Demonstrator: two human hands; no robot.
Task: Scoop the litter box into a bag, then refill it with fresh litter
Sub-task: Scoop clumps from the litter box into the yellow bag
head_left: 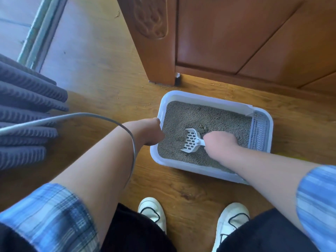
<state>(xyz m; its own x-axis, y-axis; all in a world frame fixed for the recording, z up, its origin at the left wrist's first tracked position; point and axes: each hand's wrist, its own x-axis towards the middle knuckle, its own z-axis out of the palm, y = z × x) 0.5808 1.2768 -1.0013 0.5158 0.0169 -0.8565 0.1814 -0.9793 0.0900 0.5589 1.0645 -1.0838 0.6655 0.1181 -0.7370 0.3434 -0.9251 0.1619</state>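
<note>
A white litter box [207, 99] sits on the wooden floor, filled with grey litter [214, 115]. My right hand [221, 141] grips the handle of a white slotted scoop [190, 140], whose blade lies in the litter at the box's middle. Darker clumps [202, 128] lie just beyond the scoop, and another clump [180, 138] sits at its left. My left hand [150, 131] holds the box's left rim, fingers curled over the edge. A perforated grid section [259, 131] fills the box's right end. No bag is in view.
A wooden door [245, 33] and its frame [151, 51] stand right behind the box. Grey curtain folds [27, 115] hang at the left. A grey cable [91, 116] loops over my left forearm. My white shoes [154, 211] stand near the box's front edge.
</note>
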